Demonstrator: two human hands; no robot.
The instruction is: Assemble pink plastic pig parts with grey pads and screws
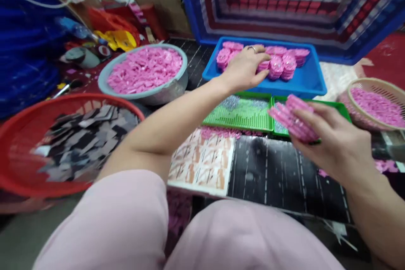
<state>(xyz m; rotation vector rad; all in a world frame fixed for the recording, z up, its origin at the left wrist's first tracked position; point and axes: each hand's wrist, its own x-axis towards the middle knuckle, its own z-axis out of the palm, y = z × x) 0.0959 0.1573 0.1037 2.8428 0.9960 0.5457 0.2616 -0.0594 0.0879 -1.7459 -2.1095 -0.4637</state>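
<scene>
Pink pieces (300, 122) fill the right grip (338, 143); the left grip's (245, 65) hold is unclear.

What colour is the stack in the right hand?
Pink: the stack of flat pieces in the right hand, seen in the head view.

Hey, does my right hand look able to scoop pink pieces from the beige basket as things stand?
Probably not: your right hand is gripping a pink stack. Otherwise the way looks free: the beige basket stands open-topped nearby, with pink pieces inside.
</scene>
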